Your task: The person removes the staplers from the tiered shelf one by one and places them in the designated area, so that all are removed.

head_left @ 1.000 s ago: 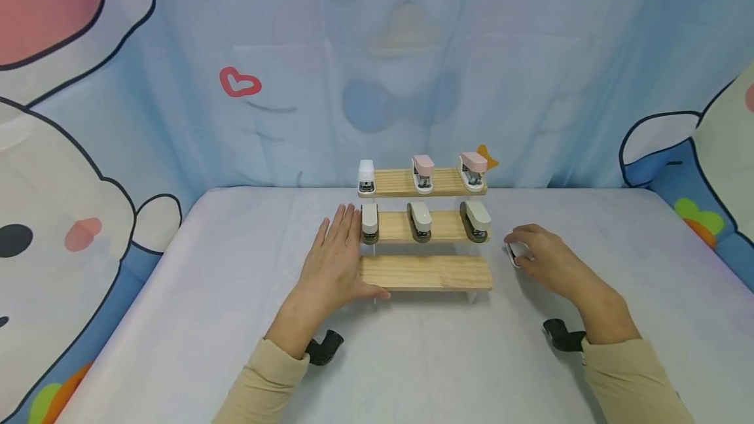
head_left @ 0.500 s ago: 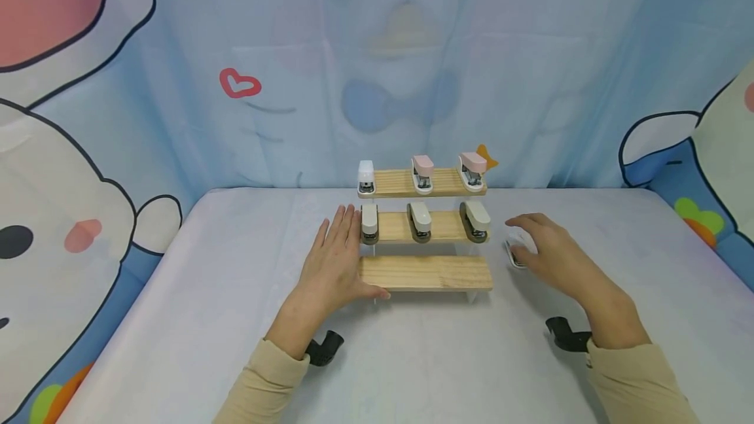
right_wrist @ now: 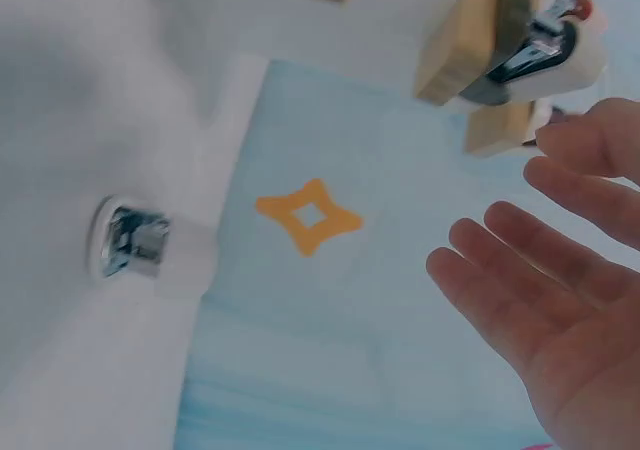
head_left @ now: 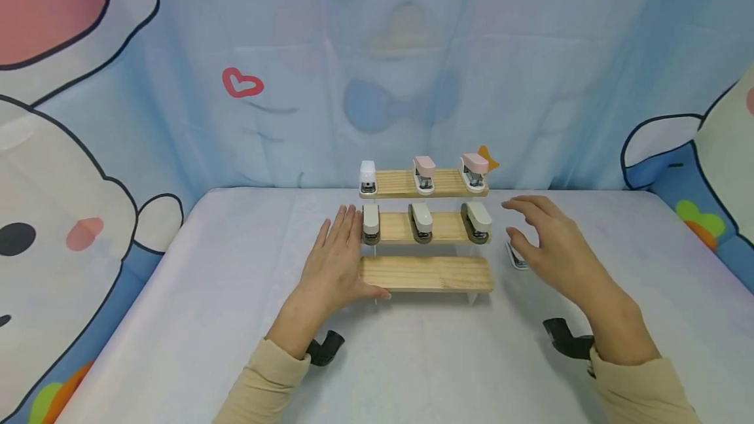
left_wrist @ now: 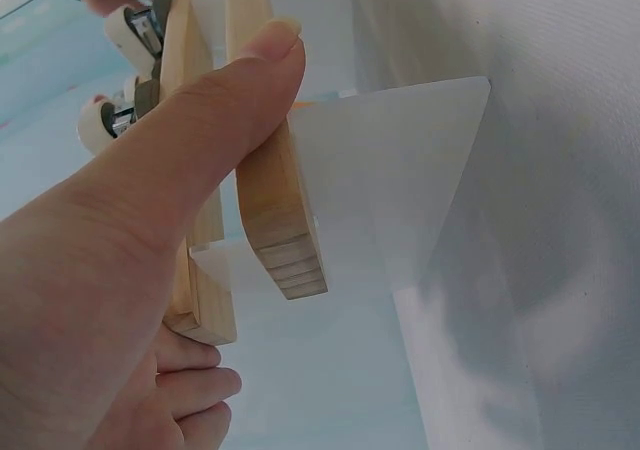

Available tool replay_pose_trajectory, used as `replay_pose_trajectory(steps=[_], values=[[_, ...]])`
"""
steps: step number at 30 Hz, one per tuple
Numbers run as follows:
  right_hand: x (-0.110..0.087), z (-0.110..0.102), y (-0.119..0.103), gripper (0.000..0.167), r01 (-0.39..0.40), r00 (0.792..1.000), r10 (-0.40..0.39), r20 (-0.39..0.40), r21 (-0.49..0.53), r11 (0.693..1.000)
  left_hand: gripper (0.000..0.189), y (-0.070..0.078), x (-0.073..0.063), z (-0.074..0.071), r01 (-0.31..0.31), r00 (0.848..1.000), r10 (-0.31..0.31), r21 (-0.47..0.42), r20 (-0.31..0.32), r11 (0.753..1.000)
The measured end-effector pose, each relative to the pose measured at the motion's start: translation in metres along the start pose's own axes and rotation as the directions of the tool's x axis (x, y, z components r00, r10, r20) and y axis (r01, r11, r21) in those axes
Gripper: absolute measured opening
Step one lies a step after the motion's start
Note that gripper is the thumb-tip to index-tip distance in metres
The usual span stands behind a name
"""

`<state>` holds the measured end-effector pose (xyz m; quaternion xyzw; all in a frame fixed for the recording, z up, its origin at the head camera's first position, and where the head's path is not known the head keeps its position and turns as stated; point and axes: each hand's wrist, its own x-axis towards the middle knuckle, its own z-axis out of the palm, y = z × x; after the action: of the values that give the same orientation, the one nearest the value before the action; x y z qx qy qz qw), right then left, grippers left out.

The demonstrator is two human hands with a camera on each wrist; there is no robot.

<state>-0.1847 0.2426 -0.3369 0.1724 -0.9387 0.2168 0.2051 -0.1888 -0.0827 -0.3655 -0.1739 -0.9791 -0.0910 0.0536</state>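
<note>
A three-tier wooden display shelf [head_left: 427, 273] with clear supports stands mid-table. My left hand [head_left: 331, 264] lies along its left side, fingers straight. In the left wrist view, the thumb [left_wrist: 215, 115] rests against the front edge of the lowest board [left_wrist: 275, 215]. My right hand [head_left: 559, 250] hovers beside the shelf's right end, fingers spread and thumb apart, holding nothing. Below it a white stapler [head_left: 518, 259] stands on the table, partly covered by the hand in the head view. The right wrist view shows this stapler [right_wrist: 180, 255] apart from the fingers.
On the middle tier stand three cream-and-grey staplers, one a cream stapler [head_left: 421, 221] in the centre. The top tier bears a white stapler [head_left: 368, 177] and two pink staplers, such as the right pink stapler [head_left: 474, 169]. A printed blue curtain [head_left: 283, 129] hangs behind the table.
My right hand has let go of the white stapler, opened its fingers and lifted up and slightly right. The stapler stays on the table. My left hand has stayed at the shelf.
</note>
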Motion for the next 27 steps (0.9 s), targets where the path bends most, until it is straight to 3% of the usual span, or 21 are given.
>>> replay_pose_trajectory(steps=[8,18,27], values=[[-0.001,-0.007,-0.026,0.038,0.116,0.987,-0.114,-0.116,0.015,0.993,0.145,0.001,0.001,0.000,0.001,1.000,-0.001,0.000,0.010,1.000],[0.009,0.004,-0.042,0.034,0.173,0.978,-0.170,-0.116,0.010,0.985,0.144,0.001,0.000,-0.001,0.007,1.000,-0.007,-0.002,0.010,1.000],[0.009,0.023,-0.044,0.038,0.239,0.962,-0.252,-0.102,-0.124,0.963,0.144,0.001,-0.001,-0.001,0.003,1.000,-0.003,-0.001,0.001,1.000]])
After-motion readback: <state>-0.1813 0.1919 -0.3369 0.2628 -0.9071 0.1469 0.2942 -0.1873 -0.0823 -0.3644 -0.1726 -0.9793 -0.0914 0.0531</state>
